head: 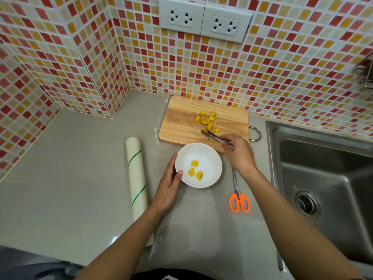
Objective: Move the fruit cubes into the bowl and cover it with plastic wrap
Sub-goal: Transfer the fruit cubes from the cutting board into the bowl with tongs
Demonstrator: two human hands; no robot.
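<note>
- The right hand (238,152) gripped a pair of metal tongs (214,136), tips reaching to the nearest of the fruit cubes (207,120) on the wooden cutting board (181,126); whether the tips had closed on a cube could not be told.
- The left hand (168,185) lay with straight fingers against the 9 o'clock side of the white bowl (210,156), thumb on the rim, apparently steadying it for each drop.
- Three yellow cubes (195,170) sat in the bowl; about eight waited on the board at the bowl's 12 o'clock, so the transfer looked roughly a quarter done.
- The bowl stood touching the board's near edge, which kept each carry short.
- A sheet of clear plastic wrap (159,122) appeared spread over the bench (70,158) beneath bowl and board, its roll (136,178) lying at the bowl's 9 o'clock, ready for covering.
- Orange-handled scissors (239,199) lay at the bowl's 4 o'clock, under the right forearm, clear of the tongs' path.
- A steel sink (323,178) lay at 3 o'clock; nothing blocked the way from board to bowl.
</note>
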